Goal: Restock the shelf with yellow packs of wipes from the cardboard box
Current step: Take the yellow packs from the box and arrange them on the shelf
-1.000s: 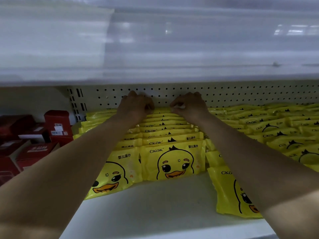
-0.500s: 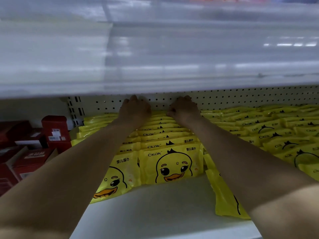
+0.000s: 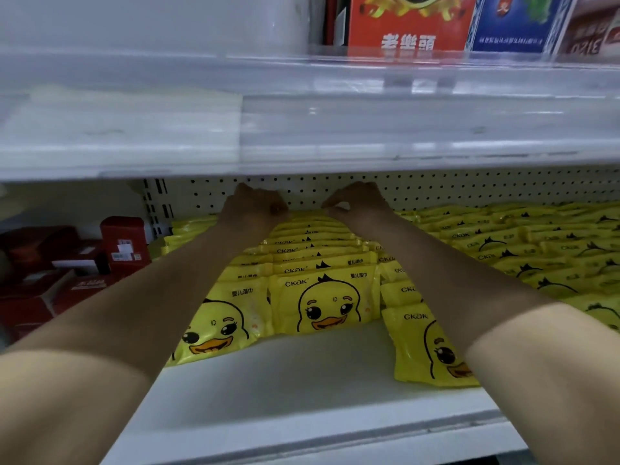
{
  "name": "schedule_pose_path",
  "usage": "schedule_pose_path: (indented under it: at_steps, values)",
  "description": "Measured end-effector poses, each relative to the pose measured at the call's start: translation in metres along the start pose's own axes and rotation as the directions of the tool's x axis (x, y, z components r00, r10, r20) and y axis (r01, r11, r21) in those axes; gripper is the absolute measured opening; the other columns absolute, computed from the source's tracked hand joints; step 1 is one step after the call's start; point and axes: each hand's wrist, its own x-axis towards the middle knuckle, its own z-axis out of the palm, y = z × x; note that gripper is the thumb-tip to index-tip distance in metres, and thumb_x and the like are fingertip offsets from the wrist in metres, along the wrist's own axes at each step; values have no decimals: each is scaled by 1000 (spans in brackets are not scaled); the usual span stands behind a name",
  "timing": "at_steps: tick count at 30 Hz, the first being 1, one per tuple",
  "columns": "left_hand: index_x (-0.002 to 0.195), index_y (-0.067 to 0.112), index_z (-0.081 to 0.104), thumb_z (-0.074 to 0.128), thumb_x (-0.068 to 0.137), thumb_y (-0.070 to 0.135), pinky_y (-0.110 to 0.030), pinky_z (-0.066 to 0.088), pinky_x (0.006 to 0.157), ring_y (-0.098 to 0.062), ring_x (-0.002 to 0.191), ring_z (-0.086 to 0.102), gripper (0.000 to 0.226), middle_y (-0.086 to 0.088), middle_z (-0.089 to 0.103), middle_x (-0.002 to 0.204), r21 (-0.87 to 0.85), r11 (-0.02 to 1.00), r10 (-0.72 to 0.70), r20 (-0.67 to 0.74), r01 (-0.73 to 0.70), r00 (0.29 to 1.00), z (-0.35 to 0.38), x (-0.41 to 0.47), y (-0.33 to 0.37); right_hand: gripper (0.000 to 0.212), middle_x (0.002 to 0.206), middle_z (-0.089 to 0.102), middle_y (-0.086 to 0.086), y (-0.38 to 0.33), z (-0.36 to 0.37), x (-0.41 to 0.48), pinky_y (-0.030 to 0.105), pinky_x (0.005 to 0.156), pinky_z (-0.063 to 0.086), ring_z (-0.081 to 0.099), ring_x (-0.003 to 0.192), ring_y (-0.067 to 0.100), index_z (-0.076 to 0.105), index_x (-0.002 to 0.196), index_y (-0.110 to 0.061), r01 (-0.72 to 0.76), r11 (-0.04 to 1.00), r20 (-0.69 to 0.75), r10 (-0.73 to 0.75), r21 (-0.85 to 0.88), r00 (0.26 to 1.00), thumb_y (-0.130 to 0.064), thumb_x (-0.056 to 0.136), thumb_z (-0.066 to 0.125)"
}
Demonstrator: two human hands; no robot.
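- both bare hands reached deep under the upper shelf, to the back of a white shelf stocked with yellow packs of wipes.
- far left, red boxes stood and lay in a dim heap beside the slotted upright.
- left hand sat knuckles-up at the rear of the stock, close to the pegboard back panel; its fingers were curled downward, but the back of the hand hid whether they gripped a pack.
- left row of duck-faced packs ran under the left forearm, its front pack leaning back.
- middle row stood between the two forearms, packs upright and pressed one behind another from mid-shelf to the hands.
- right hand hovered at the top of that row's rearmost packs, thumb and forefinger drawn together in a ring; whether they pinched a pack's edge could not be told.
- right row lay partly under the right forearm, its front pack tipped nearly flat toward the shelf edge.
- farther right, more yellow packs filled the shelf in overlapping rows.
- above, a red carton and a blue carton stood side by side on the upper shelf.
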Motion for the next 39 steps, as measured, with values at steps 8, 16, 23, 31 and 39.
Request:
schedule_pose_path:
  at_steps: [8,16,23,31,39]
  values:
    - [152,40,20,68,58,81,-39,18,119,-23,146,15,113,-4,27,157,194,972,47,396,-134,917,-9,-59,22,103,158,27,-7,-13,-30,-88,36,119,24,20,146,15,28,151,-41,31,997,324,-53,72,945,-68,65,76]
    - [153,24,-15,79,52,70,-46,-7,121,-25,151,-6,146,-6,7,164,516,779,171,371,-356,913,17,-87,18,146,166,-7,0,-29,-3,-123,42,123,-2,-9,152,20,-18,153,-35,210,939,322,-116,-273,940,-66,54,84]
    - [153,23,-16,73,62,72,-46,-5,122,-21,151,-4,137,-3,4,164,484,832,183,222,-271,958,16,-108,18,137,166,-1,3,-45,11,-131,47,123,0,-7,152,22,-13,155,-30,220,914,214,-152,-342,965,-66,60,79]
    - [151,25,-23,68,46,85,-43,-6,122,-23,151,-6,151,-5,-1,164,497,858,34,192,-127,981,-62,-154,-59,135,166,2,3,-101,21,-123,48,123,3,-2,152,21,-6,157,-28,295,932,193,-256,-209,947,-78,59,72]
    - [150,20,-26,70,49,82,-44,-9,119,-27,150,-12,153,-8,-6,164,594,785,12,266,-174,964,-52,-167,-81,137,166,-2,2,-146,65,-121,49,123,-2,-7,152,23,-11,156,-27,364,897,214,-315,-250,924,-79,59,71]
